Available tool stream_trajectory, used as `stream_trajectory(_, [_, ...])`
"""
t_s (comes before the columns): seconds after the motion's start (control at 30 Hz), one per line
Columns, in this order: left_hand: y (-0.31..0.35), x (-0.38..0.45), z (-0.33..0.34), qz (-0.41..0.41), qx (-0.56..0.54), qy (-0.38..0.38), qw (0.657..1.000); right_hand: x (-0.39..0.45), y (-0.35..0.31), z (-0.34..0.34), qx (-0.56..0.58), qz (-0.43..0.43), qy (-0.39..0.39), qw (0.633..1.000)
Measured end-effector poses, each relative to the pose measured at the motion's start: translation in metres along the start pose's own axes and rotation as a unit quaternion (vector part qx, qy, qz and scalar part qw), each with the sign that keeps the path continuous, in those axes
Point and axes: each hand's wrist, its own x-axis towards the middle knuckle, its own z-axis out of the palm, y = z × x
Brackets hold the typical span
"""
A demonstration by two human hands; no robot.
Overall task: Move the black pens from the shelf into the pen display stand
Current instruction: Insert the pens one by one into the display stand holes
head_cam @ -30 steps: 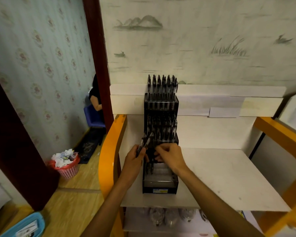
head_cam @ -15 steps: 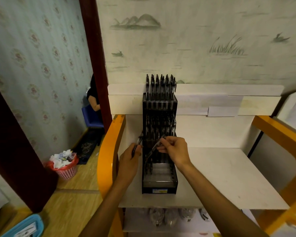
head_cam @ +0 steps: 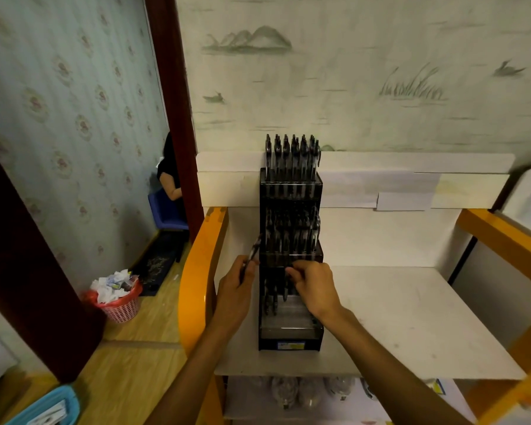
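A black tiered pen display stand [head_cam: 290, 240] is seen standing on the white shelf [head_cam: 411, 317] at about 12 o'clock from the hands, its base toward the viewer. The top tier is filled with a row of black pens [head_cam: 292, 154], and the middle tier also appears full, so most of the task is judged done. In the lowest tier only a few pens are seated, at its 9 o'clock side, while the rest of that tray shows bare. A small bundle of spare pens [head_cam: 253, 251] is clamped in the curled fingers of the left hand [head_cam: 236, 289], held just beside the stand's left wall with the tips pointing up toward 1 o'clock. One pen is pinched at its top by the right hand [head_cam: 314, 286] and is being lowered into the lowest tier; its grip is closed on that pen. What is left, by this judgement, is to seat this pen, then those in the left hand, until the front tier is filled. No loose pens are seen lying on the shelf. A small blue-and-yellow label [head_cam: 290, 345] is fixed to the stand's front edge at 6 o'clock, but its writing is too small to be read.
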Motion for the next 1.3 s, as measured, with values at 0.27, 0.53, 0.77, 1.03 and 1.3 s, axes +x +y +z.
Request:
stream_trajectory(0.27, [-0.002, 0.001, -0.003, -0.002, 0.000, -0.008, 1.000, -0.011, 0.018, 0.026, -0.055, 0.059, -0.077, 0.994])
stream_trajectory(0.53, [0.007, -0.003, -0.004, -0.014, 0.002, -0.024, 1.000, -0.007, 0.016, 0.021, -0.099, 0.080, -0.079, 0.989])
stream_trajectory(0.77, [0.014, -0.006, 0.004, -0.030, -0.010, -0.073, 0.997, -0.004, 0.003, -0.001, 0.194, 0.117, -0.060, 0.972])
stream_trajectory(1.03, [0.015, -0.014, 0.020, -0.043, 0.116, -0.154, 0.980, -0.011, -0.003, -0.016, 0.374, 0.132, -0.084, 0.914])
stream_trajectory(1.3, [0.018, -0.007, 0.005, 0.038, 0.271, -0.138, 0.952, -0.005, 0.007, -0.025, 0.321, 0.144, -0.021, 0.936])
